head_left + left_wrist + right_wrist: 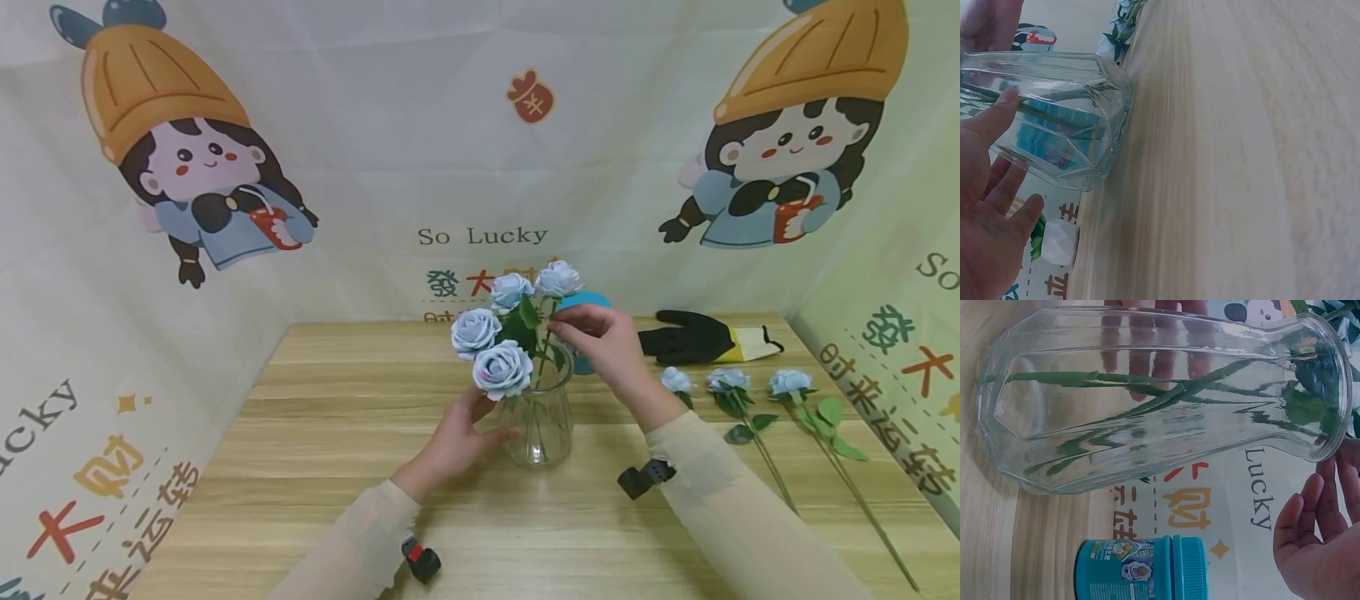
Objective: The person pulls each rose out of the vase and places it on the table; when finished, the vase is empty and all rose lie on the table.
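Observation:
A clear glass vase (pixel 551 429) stands upright on the wooden table, holding several pale blue artificial roses (pixel 502 369). My left hand (pixel 459 437) is around the vase's left side, thumb on the near face. Its fingers (pixel 1141 362) show through the glass in the right wrist view. With thumb and forefinger, my right hand (pixel 603 342) pinches the stem of the rearmost rose (pixel 558 279) just above the vase mouth. In the right wrist view green stems (pixel 1179 394) cross inside the glass; the pinch itself is partly hidden there.
Three loose blue roses (pixel 791 382) lie on the table at the right, stems toward the front. Behind them is a black and yellow glove (pixel 686 340). A blue lidded tub (pixel 1135 569) stands behind the vase. Printed cloth (pixel 360 125) walls the table's back and sides.

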Demonstrator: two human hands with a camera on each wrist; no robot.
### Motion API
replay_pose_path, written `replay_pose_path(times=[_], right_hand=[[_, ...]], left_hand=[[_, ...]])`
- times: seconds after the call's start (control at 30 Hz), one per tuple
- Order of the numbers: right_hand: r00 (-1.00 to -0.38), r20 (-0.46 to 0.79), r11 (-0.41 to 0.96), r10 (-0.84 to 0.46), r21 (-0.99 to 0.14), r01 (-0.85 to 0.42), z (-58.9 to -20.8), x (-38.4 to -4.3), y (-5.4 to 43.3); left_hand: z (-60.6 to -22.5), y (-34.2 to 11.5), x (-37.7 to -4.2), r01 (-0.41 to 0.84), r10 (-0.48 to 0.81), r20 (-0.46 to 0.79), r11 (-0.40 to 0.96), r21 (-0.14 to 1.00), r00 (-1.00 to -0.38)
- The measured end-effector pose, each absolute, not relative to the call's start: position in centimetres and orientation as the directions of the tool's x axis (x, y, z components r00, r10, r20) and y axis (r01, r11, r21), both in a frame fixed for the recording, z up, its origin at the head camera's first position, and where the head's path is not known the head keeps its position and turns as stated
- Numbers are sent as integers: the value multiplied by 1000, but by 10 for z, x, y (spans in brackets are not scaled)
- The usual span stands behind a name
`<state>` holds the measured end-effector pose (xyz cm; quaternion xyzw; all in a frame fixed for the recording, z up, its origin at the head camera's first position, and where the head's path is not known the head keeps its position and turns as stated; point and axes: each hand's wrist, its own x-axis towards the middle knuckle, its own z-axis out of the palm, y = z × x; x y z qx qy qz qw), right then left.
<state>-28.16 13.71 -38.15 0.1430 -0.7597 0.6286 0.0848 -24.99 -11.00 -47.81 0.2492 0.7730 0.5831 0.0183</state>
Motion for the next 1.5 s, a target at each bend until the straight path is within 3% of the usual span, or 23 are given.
replay_pose_path(times=[0.43,0.77,1.5], right_hand=[[-936,342,103,84,-937,-333,-375,-283,136],[-871,434,63,229,-900,-432,-366,-282,138],[-775,519,52,361,-841,-538,-343,-284,154]], left_hand=[[-478,-111,-250,358,412,258,186,915,-874],[-480,-110,-252,350,416,249,188,918,-875],[-480,-111,-251,345,415,244,187,920,-876]])
